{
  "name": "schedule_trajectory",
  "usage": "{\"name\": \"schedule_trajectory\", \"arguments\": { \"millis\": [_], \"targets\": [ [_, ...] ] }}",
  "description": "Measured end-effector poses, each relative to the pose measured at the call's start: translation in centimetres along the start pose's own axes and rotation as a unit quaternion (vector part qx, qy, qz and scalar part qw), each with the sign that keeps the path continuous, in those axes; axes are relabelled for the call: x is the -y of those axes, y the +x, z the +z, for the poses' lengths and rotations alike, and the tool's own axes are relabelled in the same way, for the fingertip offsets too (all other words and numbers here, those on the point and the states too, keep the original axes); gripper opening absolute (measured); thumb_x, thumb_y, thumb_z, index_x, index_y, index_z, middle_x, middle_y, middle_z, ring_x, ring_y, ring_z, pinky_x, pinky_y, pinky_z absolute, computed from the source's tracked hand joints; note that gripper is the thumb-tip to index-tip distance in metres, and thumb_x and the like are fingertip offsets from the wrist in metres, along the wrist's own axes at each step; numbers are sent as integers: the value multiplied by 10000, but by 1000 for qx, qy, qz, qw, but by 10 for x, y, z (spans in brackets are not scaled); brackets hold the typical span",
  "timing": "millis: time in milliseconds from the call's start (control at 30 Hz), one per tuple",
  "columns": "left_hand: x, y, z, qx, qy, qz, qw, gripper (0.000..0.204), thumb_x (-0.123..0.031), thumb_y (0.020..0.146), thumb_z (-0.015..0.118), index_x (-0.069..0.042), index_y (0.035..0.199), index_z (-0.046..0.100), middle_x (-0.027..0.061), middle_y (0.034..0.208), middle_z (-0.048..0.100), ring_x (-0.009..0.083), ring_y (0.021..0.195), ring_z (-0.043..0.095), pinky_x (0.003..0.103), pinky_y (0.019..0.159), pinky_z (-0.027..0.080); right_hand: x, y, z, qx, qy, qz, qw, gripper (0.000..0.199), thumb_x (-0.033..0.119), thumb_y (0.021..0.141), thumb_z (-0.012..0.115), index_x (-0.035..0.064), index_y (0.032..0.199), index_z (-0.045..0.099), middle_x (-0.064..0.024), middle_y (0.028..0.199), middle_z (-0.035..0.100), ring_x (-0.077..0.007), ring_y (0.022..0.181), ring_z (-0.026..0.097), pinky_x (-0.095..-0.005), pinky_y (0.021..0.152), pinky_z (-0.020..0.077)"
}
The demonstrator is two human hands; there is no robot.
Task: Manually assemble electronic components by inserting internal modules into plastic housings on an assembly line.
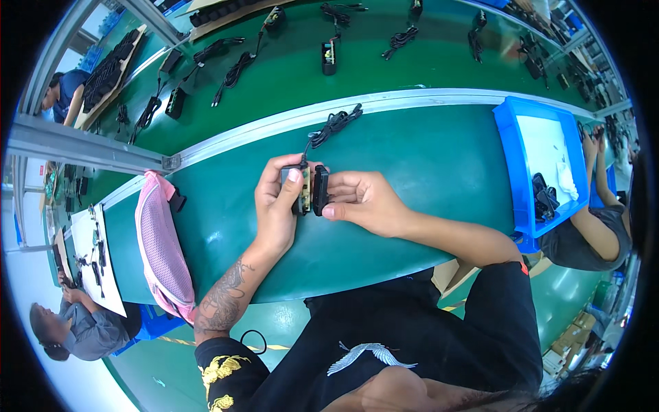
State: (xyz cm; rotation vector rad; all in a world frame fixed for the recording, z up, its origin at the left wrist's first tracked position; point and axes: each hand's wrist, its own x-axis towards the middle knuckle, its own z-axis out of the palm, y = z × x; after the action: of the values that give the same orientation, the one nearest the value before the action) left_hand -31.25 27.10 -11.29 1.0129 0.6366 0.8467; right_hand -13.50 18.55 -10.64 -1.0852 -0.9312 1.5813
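Note:
Over the middle of the green table, my left hand (276, 199) grips an open power adapter (306, 192), a black half-shell with a circuit board showing inside. From its top a black cord (334, 129) leads to a tied bundle lying on the table by the metal rail. My right hand (360, 202) pinches a black adapter cover (320, 190) between thumb and fingers. The cover stands on edge just right of the circuit board, with its inner side turned toward it. Whether the two parts touch at the lower end I cannot tell.
At the left lies a pink mesh bag (163, 247). A blue bin (542, 165) on the right holds black cords and white material. Beyond the metal rail (384, 100), a green conveyor (288, 75) carries several adapters with bundled cords. Other people work at left and right.

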Motion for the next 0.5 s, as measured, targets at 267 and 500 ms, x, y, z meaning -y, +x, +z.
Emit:
{"name": "schedule_trajectory", "arguments": {
  "millis": [267, 500],
  "targets": [
    [-2, -4, 3, -1, -20, -14, 1000, 293, -250, 1049, 604, -46, 1255, 563, 152, 1158, 690, 241, 1105, 681, 381, 976, 549, 1, 1, 8, -6, -25, -3, 1000, 404, 42, 903, 772, -33, 1268, 615, -97, 1148, 702, -154, 1069, 678, -322, 970, 541],
    [-1, -11, 6, 16, 109, 75, 991, 315, -257, 1050, 595, -36, 1269, 542, 186, 1185, 683, 284, 1134, 681, 409, 977, 555, 0, 1, 12, -27, -38, -20, 999, 436, 95, 873, 819, -42, 1239, 627, -93, 1089, 701, -141, 991, 680, -299, 909, 559]
  ]
}}
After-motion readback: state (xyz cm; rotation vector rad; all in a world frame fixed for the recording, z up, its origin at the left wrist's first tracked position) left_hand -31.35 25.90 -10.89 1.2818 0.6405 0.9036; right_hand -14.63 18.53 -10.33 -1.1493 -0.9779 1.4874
